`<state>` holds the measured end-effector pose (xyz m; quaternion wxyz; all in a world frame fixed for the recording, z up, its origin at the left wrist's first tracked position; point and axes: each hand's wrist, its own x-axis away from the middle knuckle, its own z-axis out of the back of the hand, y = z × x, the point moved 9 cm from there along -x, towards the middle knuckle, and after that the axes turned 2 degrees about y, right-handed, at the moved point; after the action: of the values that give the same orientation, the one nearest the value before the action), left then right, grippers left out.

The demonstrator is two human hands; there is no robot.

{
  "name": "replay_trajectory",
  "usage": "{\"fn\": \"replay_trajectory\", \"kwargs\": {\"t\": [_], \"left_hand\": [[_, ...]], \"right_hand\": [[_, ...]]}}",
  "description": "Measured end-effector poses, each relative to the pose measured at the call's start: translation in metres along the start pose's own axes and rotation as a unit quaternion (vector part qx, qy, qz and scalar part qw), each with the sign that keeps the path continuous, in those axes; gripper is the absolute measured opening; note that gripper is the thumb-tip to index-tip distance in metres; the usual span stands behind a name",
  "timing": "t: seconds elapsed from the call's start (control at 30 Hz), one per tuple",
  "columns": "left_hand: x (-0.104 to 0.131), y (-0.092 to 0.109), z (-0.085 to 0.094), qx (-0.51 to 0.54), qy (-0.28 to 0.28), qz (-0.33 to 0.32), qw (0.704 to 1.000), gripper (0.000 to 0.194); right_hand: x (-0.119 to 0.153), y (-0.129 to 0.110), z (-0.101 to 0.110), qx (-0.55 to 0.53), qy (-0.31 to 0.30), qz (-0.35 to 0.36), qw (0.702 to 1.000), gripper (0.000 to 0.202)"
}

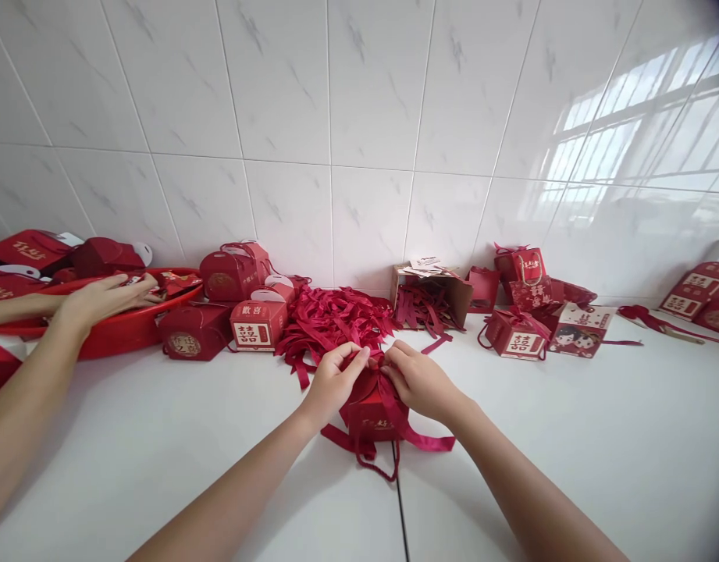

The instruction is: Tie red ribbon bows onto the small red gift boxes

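A small red gift box [376,417] stands on the white table in front of me, with a cord handle hanging down its front. Red ribbon [414,437] lies over its top, its loose ends spreading to both sides. My left hand [337,380] pinches the ribbon at the top left of the box. On the other side my right hand [421,380] has its fingers closed on the ribbon, close to my left fingertips. The fingers partly hide the spot where the ribbon crosses. Just behind the box is a heap of loose red ribbons [341,316].
Finished-looking red boxes [258,324] stand left of the ribbon heap, others [517,334] to the right. An open cardboard box [457,297] holds ribbons and cards. At far left, another person's hands reach over a red basin [122,332]. A tiled wall closes the back.
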<state>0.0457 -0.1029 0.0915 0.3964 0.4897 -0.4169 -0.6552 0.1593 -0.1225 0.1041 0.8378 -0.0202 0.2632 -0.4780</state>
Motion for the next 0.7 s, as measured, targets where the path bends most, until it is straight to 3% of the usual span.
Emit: {"fn": "replay_trajectory", "kwargs": {"t": [0.17,0.3,0.43,0.7], "left_hand": [[0.004,0.01,0.0,-0.063,-0.032,-0.081,0.994,0.012],[0.003,0.015,0.004,-0.18,-0.004,-0.137,0.974,0.017],[-0.001,0.014,-0.003,-0.235,-0.007,-0.147,0.961,0.008],[-0.004,0.013,-0.007,-0.265,-0.025,-0.119,0.957,0.011]], "right_hand": [[-0.002,-0.002,0.0,0.018,-0.012,0.0,1.0,0.013],[-0.001,-0.002,0.0,0.017,-0.01,0.001,1.0,0.015],[-0.001,-0.001,-0.002,0.022,-0.011,-0.002,1.0,0.015],[-0.001,0.0,-0.001,-0.014,-0.013,-0.009,1.0,0.015]]}}
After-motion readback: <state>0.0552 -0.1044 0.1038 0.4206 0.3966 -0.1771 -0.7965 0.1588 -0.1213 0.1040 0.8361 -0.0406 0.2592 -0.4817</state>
